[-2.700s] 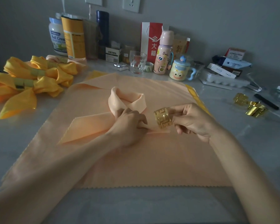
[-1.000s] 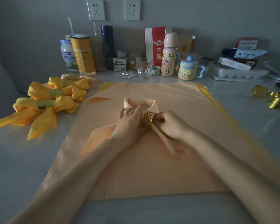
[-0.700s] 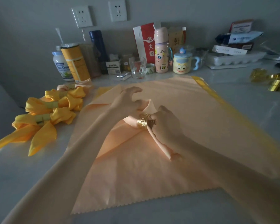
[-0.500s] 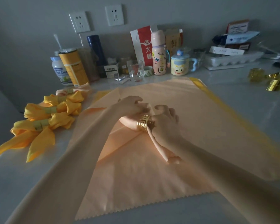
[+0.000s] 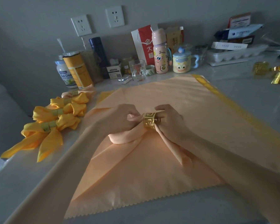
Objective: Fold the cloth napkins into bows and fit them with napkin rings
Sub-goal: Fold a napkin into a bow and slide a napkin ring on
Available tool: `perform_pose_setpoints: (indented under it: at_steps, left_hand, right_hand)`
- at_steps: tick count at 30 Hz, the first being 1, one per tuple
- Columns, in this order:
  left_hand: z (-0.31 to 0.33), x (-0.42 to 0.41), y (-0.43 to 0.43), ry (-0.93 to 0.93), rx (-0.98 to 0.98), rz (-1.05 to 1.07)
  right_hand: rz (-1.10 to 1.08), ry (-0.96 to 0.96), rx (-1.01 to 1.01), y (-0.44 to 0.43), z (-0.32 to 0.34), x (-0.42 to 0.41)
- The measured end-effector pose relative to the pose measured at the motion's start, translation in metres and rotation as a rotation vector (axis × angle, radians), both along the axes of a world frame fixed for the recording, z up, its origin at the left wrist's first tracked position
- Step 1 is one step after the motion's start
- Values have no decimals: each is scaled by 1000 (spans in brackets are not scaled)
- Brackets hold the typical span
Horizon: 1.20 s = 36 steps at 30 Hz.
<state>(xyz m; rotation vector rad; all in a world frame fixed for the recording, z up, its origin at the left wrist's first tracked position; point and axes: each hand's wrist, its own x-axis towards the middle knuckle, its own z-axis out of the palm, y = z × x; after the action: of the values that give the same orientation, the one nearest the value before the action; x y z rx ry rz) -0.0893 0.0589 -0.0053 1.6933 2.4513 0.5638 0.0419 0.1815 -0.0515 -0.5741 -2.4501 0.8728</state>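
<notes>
Head view: gold napkin ring (image 5: 149, 121) now threaded on gathered middle of folded peach napkin (image 5: 124, 137), clear of it earlier. Ring gripped by curled right hand (image 5: 171, 123); cloth at ring's mouth pinched by left hand (image 5: 122, 118). Beneath: flat peach cloth (image 5: 152, 172). Leftward: yellow ringed bows (image 5: 55, 120). Rear: drinking glass (image 5: 138, 70), contents unclear; lidded mug (image 5: 182, 63), shut.

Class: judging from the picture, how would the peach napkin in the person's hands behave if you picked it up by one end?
Probably floppy: the peach napkin bulges into a soft loop beside the gold ring and its tails lie limp. Likely light, being thin cloth that creases sharply. Perhaps slippery: its surface shows a sheen.
</notes>
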Motion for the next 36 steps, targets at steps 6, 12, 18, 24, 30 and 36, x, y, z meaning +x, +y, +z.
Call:
perform_pose_setpoints:
  at_steps: [6,12,18,24,30,36]
  left_hand:
    - [-20,14,-14,234,129,-166]
    - [-8,28,-25,348,95,-87]
    - [2,52,-32,-113,110,-76]
    - [-11,54,-31,36,242,-8]
    - [-5,54,-33,59,225,9]
    - [-1,56,-29,95,205,36]
  right_hand:
    - [304,-81,76,0,0,4]
    - [336,51,47,0,8,11]
    - [329,86,-2,0,12,11]
    - [403,97,4,3,16,15]
    - [466,83,-104,7,30,20]
    - [466,58,-216,12,35,24]
